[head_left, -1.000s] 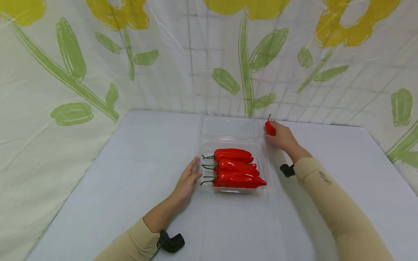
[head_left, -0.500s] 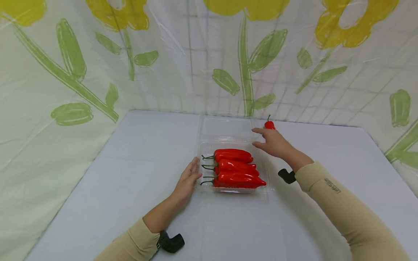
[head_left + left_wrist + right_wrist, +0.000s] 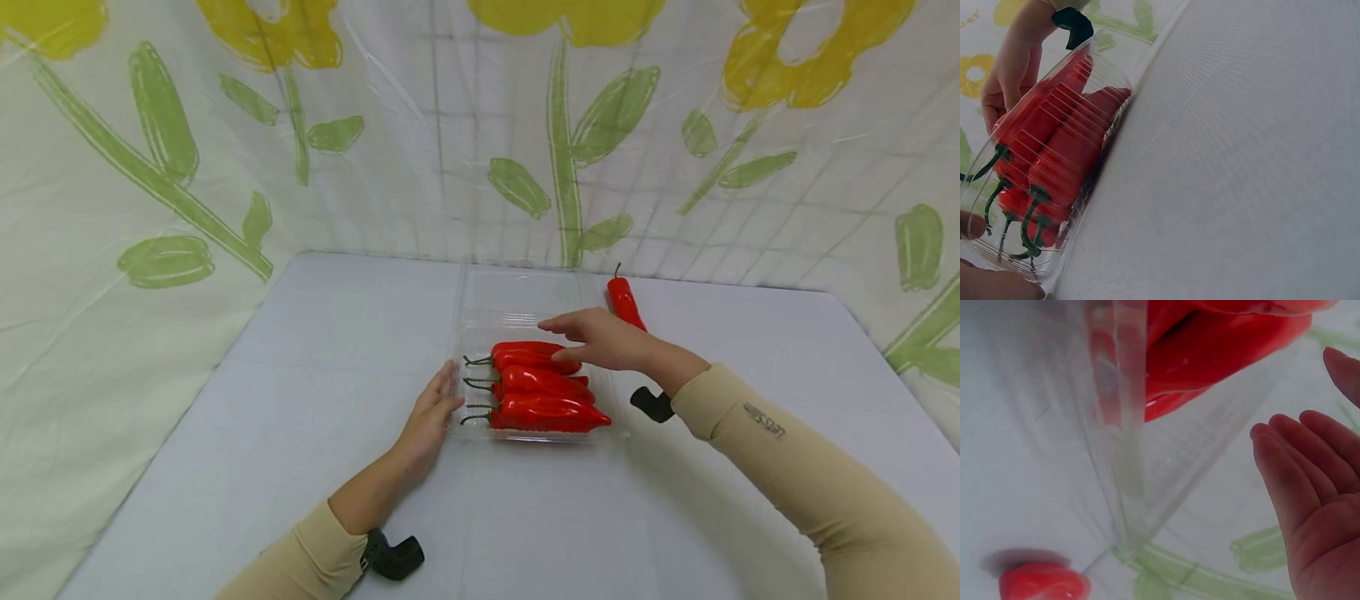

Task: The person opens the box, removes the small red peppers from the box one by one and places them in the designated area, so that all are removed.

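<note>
A clear plastic clamshell box (image 3: 613, 392) lies opened out on the white table, its lid (image 3: 525, 292) folded back toward the wall. Several red peppers (image 3: 551, 408) with green stems lie side by side in it, stems pointing left. My left hand (image 3: 429, 408) rests against the box's left wall, fingers straight, thumb at the rim. Over the box's far right part is my right hand (image 3: 607, 337), fingers extended and holding nothing; it overlaps the farthest pepper. One more red pepper (image 3: 621, 296) lies on the table right of the lid, its near end partly hidden by that hand.
The white table (image 3: 337, 333) backs onto a hanging sheet (image 3: 405, 167) printed with yellow flowers. Black wrist cameras sit under both wrists, the left camera (image 3: 393, 558) close over the tabletop.
My right hand has let go of the single pepper on the right and moved left and nearer, over the box. That pepper stays put. The left hand has not moved.
</note>
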A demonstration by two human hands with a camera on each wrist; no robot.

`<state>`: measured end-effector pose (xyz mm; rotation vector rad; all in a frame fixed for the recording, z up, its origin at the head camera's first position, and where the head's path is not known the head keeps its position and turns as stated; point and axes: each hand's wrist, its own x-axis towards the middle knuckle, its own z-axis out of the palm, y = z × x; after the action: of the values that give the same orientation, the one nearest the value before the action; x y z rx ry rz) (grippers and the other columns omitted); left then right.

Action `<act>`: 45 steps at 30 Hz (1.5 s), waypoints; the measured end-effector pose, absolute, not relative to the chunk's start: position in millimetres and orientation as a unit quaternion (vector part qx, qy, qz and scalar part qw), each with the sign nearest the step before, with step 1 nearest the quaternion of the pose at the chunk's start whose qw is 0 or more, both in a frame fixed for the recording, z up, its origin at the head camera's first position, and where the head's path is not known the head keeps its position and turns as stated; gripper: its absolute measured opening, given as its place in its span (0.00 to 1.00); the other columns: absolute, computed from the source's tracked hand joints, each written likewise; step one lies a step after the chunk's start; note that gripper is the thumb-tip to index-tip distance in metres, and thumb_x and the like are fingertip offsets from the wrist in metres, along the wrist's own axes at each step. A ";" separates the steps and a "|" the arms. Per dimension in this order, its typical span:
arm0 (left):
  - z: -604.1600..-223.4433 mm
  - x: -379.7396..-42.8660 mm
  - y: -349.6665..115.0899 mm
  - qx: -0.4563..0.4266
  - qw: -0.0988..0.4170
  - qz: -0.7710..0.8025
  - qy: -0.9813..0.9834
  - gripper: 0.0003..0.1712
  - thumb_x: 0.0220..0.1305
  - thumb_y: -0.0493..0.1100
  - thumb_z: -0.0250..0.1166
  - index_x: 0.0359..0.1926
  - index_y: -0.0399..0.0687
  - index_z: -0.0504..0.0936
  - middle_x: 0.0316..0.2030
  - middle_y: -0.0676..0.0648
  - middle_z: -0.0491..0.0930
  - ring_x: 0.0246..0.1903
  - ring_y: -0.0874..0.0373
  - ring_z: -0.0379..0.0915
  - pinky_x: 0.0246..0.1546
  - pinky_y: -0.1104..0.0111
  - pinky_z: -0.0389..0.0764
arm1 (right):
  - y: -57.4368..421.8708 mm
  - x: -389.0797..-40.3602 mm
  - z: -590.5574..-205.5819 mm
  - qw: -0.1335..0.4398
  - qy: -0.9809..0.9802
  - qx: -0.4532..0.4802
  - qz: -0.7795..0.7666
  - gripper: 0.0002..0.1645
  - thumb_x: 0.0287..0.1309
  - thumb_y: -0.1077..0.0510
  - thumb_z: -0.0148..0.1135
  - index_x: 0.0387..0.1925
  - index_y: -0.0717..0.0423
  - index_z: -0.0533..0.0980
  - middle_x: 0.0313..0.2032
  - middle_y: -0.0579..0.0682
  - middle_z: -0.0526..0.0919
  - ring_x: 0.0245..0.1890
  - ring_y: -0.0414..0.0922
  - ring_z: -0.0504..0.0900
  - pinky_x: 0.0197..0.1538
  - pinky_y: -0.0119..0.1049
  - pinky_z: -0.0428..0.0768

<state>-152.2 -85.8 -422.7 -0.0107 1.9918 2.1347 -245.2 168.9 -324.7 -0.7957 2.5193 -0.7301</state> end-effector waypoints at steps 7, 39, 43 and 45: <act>-422.7 -152.2 -86.0 -0.002 0.111 0.725 0.680 0.36 0.65 0.33 0.43 0.72 0.41 0.43 0.74 0.43 0.40 0.73 0.48 0.30 0.71 0.50 0.40 | 153.9 -243.6 -327.9 0.216 0.899 -0.312 -0.217 0.29 0.57 0.59 0.61 0.61 0.55 0.70 0.52 0.52 0.80 0.49 0.47 0.77 0.51 0.40 0.80; -423.3 -152.7 -85.8 -0.007 0.110 0.727 0.677 0.36 0.64 0.33 0.43 0.72 0.41 0.44 0.74 0.43 0.40 0.73 0.48 0.32 0.71 0.51 0.42 | 133.7 -267.3 -338.0 0.294 0.872 -0.344 -0.184 0.28 0.57 0.61 0.60 0.61 0.58 0.70 0.55 0.54 0.77 0.52 0.47 0.74 0.53 0.38 0.79; -423.8 -152.6 -86.6 -0.003 0.108 0.727 0.678 0.36 0.64 0.33 0.43 0.72 0.40 0.44 0.74 0.42 0.40 0.73 0.48 0.31 0.71 0.51 0.41 | 134.6 -266.6 -339.3 0.299 0.868 -0.348 -0.190 0.27 0.57 0.61 0.59 0.60 0.58 0.69 0.53 0.53 0.77 0.50 0.47 0.74 0.54 0.39 0.78; -424.0 -152.6 -86.7 -0.006 0.109 0.728 0.677 0.36 0.64 0.33 0.43 0.72 0.41 0.44 0.74 0.43 0.40 0.73 0.48 0.31 0.71 0.51 0.41 | 134.9 -265.9 -338.7 0.303 0.865 -0.351 -0.193 0.26 0.57 0.61 0.59 0.59 0.58 0.69 0.50 0.52 0.78 0.49 0.46 0.73 0.54 0.38 0.78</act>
<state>-152.6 -86.7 -424.0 -0.0185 1.9920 2.1395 -265.9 134.9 -338.7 -0.9314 2.2921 -0.5120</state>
